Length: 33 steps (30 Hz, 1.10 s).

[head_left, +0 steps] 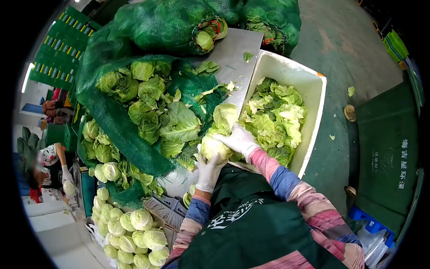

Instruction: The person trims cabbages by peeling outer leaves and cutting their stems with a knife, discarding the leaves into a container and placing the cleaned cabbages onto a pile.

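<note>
A pale green cabbage (214, 148) is held between my two gloved hands, close to my apron. My left hand (209, 172) cups it from below and the left, fingers wrapped against its side. On the upper right, my right hand (239, 140) grips the cabbage where a loose outer leaf (225, 117) stands up from it. Just right of that hand is a white foam box (316, 101) with many torn cabbage leaves (277, 119) in it. An open green mesh sack (112, 134) with cabbages and loose leaves lies to the left on the metal table (235, 58).
Filled mesh sacks (156, 27) lie at the back of the table. Trimmed cabbages (130, 233) are piled at lower left beside a brush (163, 210). A large green bin (385, 148) stands at right. A co-worker (53, 168) in gloves holds a cabbage at far left.
</note>
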Each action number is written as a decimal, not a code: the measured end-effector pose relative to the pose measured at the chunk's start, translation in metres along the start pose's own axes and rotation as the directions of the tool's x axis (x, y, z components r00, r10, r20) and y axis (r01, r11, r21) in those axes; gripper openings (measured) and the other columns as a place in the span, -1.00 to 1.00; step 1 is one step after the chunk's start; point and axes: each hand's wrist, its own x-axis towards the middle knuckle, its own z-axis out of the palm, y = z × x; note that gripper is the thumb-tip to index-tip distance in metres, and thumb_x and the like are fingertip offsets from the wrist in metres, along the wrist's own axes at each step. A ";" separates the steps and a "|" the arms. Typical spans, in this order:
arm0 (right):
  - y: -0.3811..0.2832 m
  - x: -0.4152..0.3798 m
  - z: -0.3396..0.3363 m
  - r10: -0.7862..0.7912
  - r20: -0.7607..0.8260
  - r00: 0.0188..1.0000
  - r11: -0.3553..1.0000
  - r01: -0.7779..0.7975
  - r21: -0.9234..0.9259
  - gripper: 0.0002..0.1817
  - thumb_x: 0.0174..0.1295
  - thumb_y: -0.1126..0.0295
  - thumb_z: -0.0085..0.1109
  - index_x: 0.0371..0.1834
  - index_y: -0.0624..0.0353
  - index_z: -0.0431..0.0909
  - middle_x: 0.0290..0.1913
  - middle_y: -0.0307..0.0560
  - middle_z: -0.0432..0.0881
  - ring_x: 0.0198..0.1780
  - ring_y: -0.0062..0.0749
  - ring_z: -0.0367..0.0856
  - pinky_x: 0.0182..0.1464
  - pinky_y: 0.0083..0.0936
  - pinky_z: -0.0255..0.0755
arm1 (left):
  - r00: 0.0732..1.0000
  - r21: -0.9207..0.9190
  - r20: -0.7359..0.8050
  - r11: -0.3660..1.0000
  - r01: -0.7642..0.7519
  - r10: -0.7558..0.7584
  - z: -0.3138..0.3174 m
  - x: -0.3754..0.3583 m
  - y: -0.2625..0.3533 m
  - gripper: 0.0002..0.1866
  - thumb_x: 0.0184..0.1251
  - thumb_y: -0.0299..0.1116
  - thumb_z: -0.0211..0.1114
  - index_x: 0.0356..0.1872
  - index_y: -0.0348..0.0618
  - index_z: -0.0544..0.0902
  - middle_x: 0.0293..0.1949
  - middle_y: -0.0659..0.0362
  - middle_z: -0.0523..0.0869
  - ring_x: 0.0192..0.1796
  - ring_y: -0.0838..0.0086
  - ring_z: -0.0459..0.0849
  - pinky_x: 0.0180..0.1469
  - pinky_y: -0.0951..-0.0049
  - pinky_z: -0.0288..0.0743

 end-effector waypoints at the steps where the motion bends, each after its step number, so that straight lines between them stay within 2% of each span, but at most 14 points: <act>1: -0.002 0.005 -0.003 0.032 0.086 0.996 0.999 -0.030 -0.024 0.07 -0.09 -0.44 0.18 0.30 0.28 0.33 -0.05 0.32 0.65 -0.04 0.09 0.66 0.04 -0.22 0.50 | 1.000 -0.003 -0.005 1.000 0.004 -0.004 -0.005 -0.001 -0.003 -0.29 0.30 -0.49 0.30 0.39 -0.08 0.12 0.30 -0.02 0.31 0.30 0.05 0.41 0.17 -0.08 0.53; 3: 0.010 0.019 0.002 0.019 0.090 0.996 0.999 -0.022 0.038 -0.16 -0.03 -0.29 0.26 -0.15 0.46 0.62 -0.16 0.33 0.68 -0.06 0.05 0.68 0.05 -0.28 0.50 | 0.991 0.075 0.097 0.993 -0.096 0.088 -0.018 0.001 -0.015 -0.28 0.30 -0.50 0.30 0.40 -0.12 0.11 0.31 -0.01 0.32 0.31 0.06 0.40 0.18 -0.05 0.52; 9: 0.060 0.071 0.048 -0.117 -0.060 0.991 0.992 0.120 0.045 -0.39 0.07 -0.08 0.32 -0.20 0.39 0.64 -0.34 0.27 0.70 -0.24 0.00 0.71 -0.09 -0.28 0.53 | 0.995 -0.076 0.095 0.997 -0.010 0.017 -0.022 -0.005 -0.005 -0.34 0.38 -0.41 0.25 0.41 -0.14 0.13 0.32 -0.04 0.34 0.34 0.07 0.37 0.30 -0.04 0.41; 11: 0.050 0.058 0.032 -0.099 -0.037 0.994 0.938 0.106 0.329 -0.42 0.08 -0.05 0.34 -0.19 0.34 0.59 -0.42 0.14 0.68 -0.54 -0.18 0.67 -0.42 -0.32 0.54 | 0.994 -0.120 0.106 0.993 -0.001 0.013 -0.024 0.000 -0.006 -0.40 0.44 -0.33 0.19 0.40 -0.15 0.14 0.32 -0.06 0.34 0.35 -0.01 0.36 0.30 -0.08 0.40; 12: 0.037 0.048 0.020 0.034 0.109 0.993 0.873 -0.083 0.480 -0.45 0.12 -0.03 0.35 -0.18 0.31 0.53 -0.50 -0.04 0.63 -0.71 -0.40 0.54 -0.62 -0.46 0.44 | 0.988 -0.371 0.143 0.921 0.113 -0.064 -0.029 0.010 -0.014 -0.40 0.44 -0.26 0.19 0.40 -0.14 0.17 0.33 -0.03 0.35 0.36 0.03 0.34 0.33 -0.05 0.37; 15: 0.020 0.003 -0.016 -0.004 0.236 0.972 0.831 -0.128 0.541 -0.16 0.16 -0.04 0.31 0.32 0.40 0.31 -0.49 -0.11 0.64 -0.71 -0.53 0.50 -0.66 -0.57 0.38 | 0.985 -0.640 0.114 0.749 0.173 -0.130 -0.019 0.019 -0.019 -0.39 0.46 -0.07 0.14 0.40 -0.12 0.23 0.34 0.03 0.36 0.37 0.06 0.32 0.36 -0.05 0.34; 17: 0.024 -0.015 -0.010 -0.074 0.176 0.982 0.841 -0.034 0.540 -0.20 0.25 -0.01 0.22 0.40 0.33 0.25 -0.55 -0.16 0.61 -0.70 -0.60 0.45 -0.65 -0.59 0.35 | 0.924 -0.545 -0.007 0.776 0.318 -0.383 -0.001 0.017 -0.011 -0.32 0.41 0.01 0.19 0.40 -0.14 0.22 0.35 0.02 0.36 0.38 0.12 0.32 0.37 0.02 0.34; 19: 0.031 -0.017 -0.001 -0.144 0.174 0.974 0.819 0.019 0.573 -0.37 0.32 0.03 0.14 0.31 0.27 0.38 -0.59 -0.19 0.57 -0.70 -0.59 0.43 -0.65 -0.57 0.32 | 0.987 0.098 -0.065 0.985 -0.141 0.148 0.009 0.027 -0.014 -0.12 0.21 0.06 0.39 0.41 -0.21 0.20 0.36 -0.05 0.31 0.37 0.12 0.31 0.36 0.10 0.31; 21: 0.036 -0.015 0.010 -0.113 0.124 0.986 0.761 0.006 0.649 -0.51 0.38 0.07 0.04 0.18 0.23 0.48 -0.63 -0.21 0.53 -0.73 -0.57 0.41 -0.66 -0.54 0.30 | 0.738 0.556 -0.078 0.644 -0.526 0.670 0.012 0.034 -0.026 0.04 -0.03 0.05 0.55 0.39 -0.28 0.20 0.35 -0.06 0.33 0.37 0.09 0.30 0.38 0.12 0.24; 22: 0.040 -0.010 0.012 -0.121 0.118 0.986 0.748 0.013 0.664 -0.53 0.40 0.07 0.00 0.15 0.24 0.48 -0.64 -0.20 0.52 -0.74 -0.55 0.40 -0.67 -0.54 0.30 | 0.741 0.558 -0.072 0.643 -0.524 0.667 0.020 0.029 -0.013 0.04 -0.03 0.05 0.55 0.39 -0.28 0.20 0.35 -0.06 0.33 0.37 0.09 0.30 0.38 0.12 0.24; 24: 0.043 -0.002 0.008 -0.107 0.173 0.979 0.744 -0.037 0.667 -0.53 0.45 0.08 -0.10 0.12 0.28 0.48 -0.64 -0.18 0.53 -0.76 -0.51 0.41 -0.70 -0.53 0.30 | 0.677 0.850 0.480 -0.106 -0.515 0.558 0.030 0.025 0.019 0.19 -0.28 0.07 0.63 0.39 -0.32 0.20 0.34 -0.11 0.31 0.37 0.03 0.27 0.37 0.14 0.18; 27: 0.039 -0.005 -0.010 -0.081 0.138 0.987 0.649 -0.053 0.759 -0.58 0.46 0.09 -0.11 -0.05 0.28 0.51 -0.65 -0.18 0.53 -0.76 -0.51 0.42 -0.65 -0.54 0.32 | 0.729 0.824 0.521 -0.040 -0.565 0.444 0.026 0.046 0.037 0.27 -0.40 0.12 0.65 0.39 -0.32 0.19 0.26 -0.16 0.35 0.33 -0.02 0.30 0.35 0.12 0.17; 30: 0.027 -0.029 -0.018 -0.153 0.037 0.988 0.793 0.101 0.600 -0.41 0.44 0.07 -0.11 0.32 0.35 0.32 -0.63 -0.08 0.57 -0.73 -0.46 0.48 -0.55 -0.51 0.44 | 0.779 0.872 0.476 -0.105 -0.478 0.409 0.039 0.049 0.041 0.25 -0.40 0.08 0.64 0.38 -0.34 0.21 0.19 -0.15 0.39 0.24 -0.01 0.35 0.33 0.15 0.22; 33: 0.025 -0.023 0.001 -0.218 -0.105 0.970 0.976 0.216 -0.031 -0.32 0.42 -0.05 -0.20 0.36 0.30 0.29 -0.43 0.23 0.67 -0.44 0.05 0.66 -0.28 -0.15 0.53 | 0.796 0.898 0.435 -0.143 -0.415 0.421 0.054 0.052 0.034 0.20 -0.40 0.04 0.61 0.36 -0.35 0.24 0.11 -0.13 0.42 0.17 -0.02 0.38 0.29 0.14 0.26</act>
